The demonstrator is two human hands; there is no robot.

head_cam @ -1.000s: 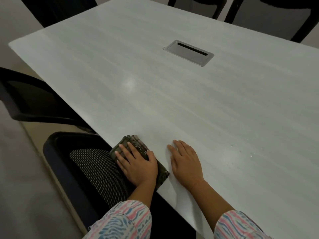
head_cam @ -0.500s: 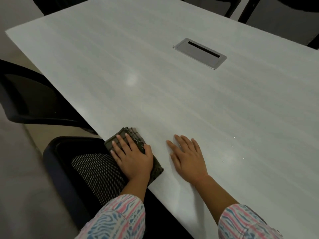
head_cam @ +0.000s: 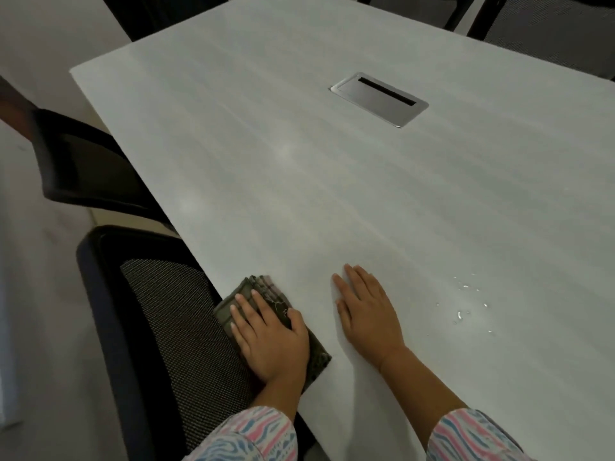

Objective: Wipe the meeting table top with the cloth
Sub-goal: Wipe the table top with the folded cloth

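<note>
Cloth [head_cam: 263, 294], folded into a thick dark-green pad, sits at the near-left edge of the bench [head_cam: 332, 194], partly overhanging it above the mesh chair [head_cam: 173, 327]. My left hand [head_cam: 269, 337] lies flat on top, palm down, fingers spread and extended; the grip is a pressing hold, not a closed grasp, with nothing pinched that I can see. My right hand [head_cam: 366, 314] rests flat and empty on the bare surface just right of the cloth, apart from it, apparently bracing.

Step in hand, as I judge it: the wiping stroke along the near-left edge, early in the job. Most of the top looks untouched from here.

Water droplets [head_cam: 466, 304] lie to the right of the right hand, near the front. A metal cable port [head_cam: 379, 99] is set in the top, well apart toward the far side.

Orientation: the pad's long axis runs diagonally, from near-right to far-left, roughly parallel to the bench's left edge. Its layered folded corner points far-left, ahead of my fingertips [head_cam: 244, 298].

Next move, my estimate: keep downward pressure, draw the pad fully onto the surface so it does not slip off the edge, then sweep right toward the droplets. The right hand would need to lift clear of that path.
</note>
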